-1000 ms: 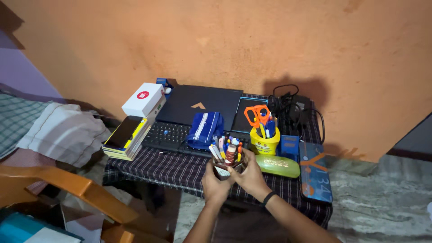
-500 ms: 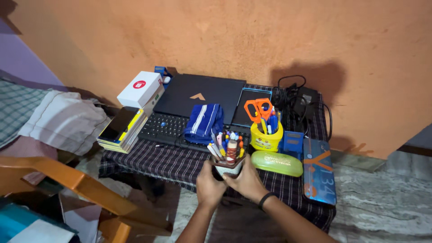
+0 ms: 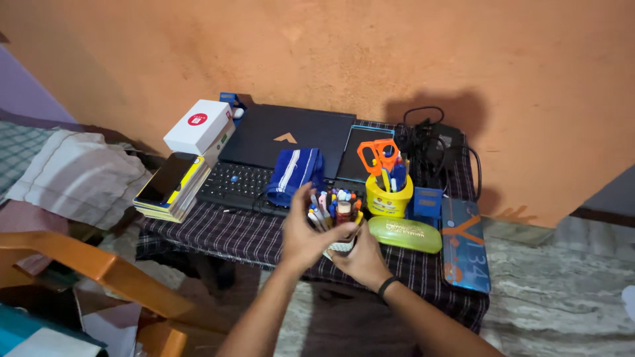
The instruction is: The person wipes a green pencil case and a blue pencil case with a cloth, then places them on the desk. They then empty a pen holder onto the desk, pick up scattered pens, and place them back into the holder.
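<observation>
Our right hand (image 3: 362,259) cups the near side of a small pen cup (image 3: 338,246), fingers curled round its wall; our left hand (image 3: 305,231) is spread open, palm against the cup's left side, fingers raised beside the pens (image 3: 334,206) and clasping nothing. The cup stands at the near edge of the table (image 3: 231,239), just left of a green case (image 3: 405,234) and near a yellow cup (image 3: 389,198) with orange scissors (image 3: 377,155). Farther back lie a keyboard (image 3: 237,182), a blue cloth (image 3: 294,174) and a closed laptop (image 3: 286,137). We judge the cup light and stiff but top-heavy, its loose pens prone to spill; it is best held low, round the wall, upright.
</observation>
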